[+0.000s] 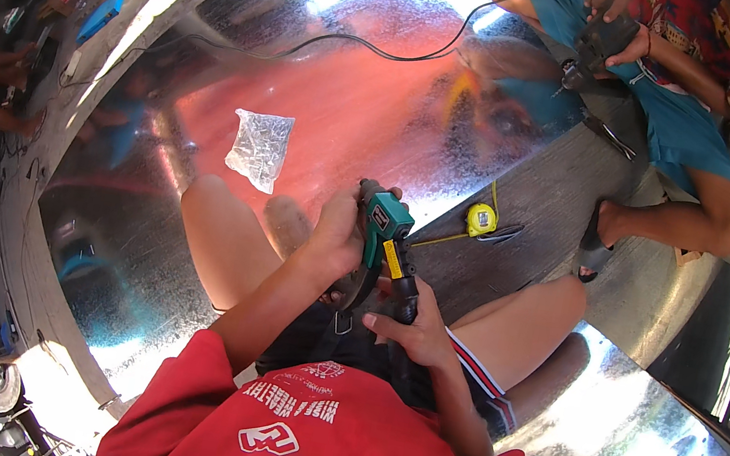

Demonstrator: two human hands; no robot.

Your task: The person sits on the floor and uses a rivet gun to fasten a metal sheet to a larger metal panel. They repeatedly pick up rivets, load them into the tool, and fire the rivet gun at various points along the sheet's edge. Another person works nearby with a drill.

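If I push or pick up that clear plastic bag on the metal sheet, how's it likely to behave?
The bag will probably feel floppy, since its clear film looks thin and wrinkled. It should slide fairly easily, as the metal sheet beneath looks smooth and shiny. It's perhaps light, lying quite flat, though I can't tell if anything's inside.

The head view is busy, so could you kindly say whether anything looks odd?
The yellow tape measure near the right knee has what looks like its blade drawn out rather than reeled in; nothing else stands out.

Plastic bag [258,151] on shiny sheet [338,106]; black cable [350,37].
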